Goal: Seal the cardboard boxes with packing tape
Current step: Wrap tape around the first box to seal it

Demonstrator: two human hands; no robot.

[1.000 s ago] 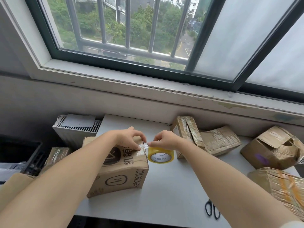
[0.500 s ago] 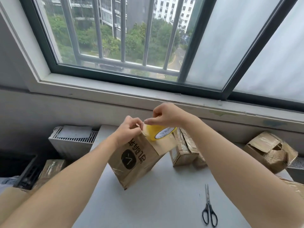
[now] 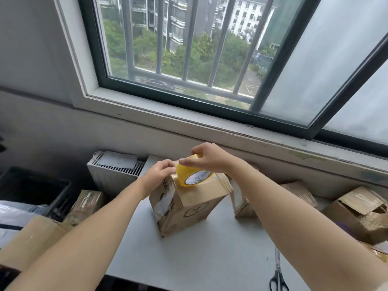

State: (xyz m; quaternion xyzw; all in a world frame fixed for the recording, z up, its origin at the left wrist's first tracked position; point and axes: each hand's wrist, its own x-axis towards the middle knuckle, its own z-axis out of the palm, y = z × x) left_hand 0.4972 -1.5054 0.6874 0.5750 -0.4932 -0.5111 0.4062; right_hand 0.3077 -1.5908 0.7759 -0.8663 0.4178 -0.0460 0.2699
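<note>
Centre of frame: one cardboard box stands tilted on the grey table, one lower edge on the surface.

One yellow tape roll sits against the box's upper face.

- The right hand grips the roll from above, fingers curled over its rim and thumb extended along the near side.
- The left hand has its fingers bent closed over the box's upper left corner, touching the roll. Whether a tape end lies under the fingertips cannot be told.

Other cardboard counted:
- Two taped boxes, and, partly hidden behind the right forearm.
- One crumpled box with torn flaps at the right edge.
- One taped box left of the table.
- One plain cardboard piece at lower left.

One pair of black-handled scissors lies at lower right, blades closed and pointing away.

Writing:
- The roll's white core label reads "MADE IN CHINA", printed twice, the lower line partly cut off.
- The held box carries black printed characters on its left face and a framed logo on its lower face. Neither is legible.
</note>
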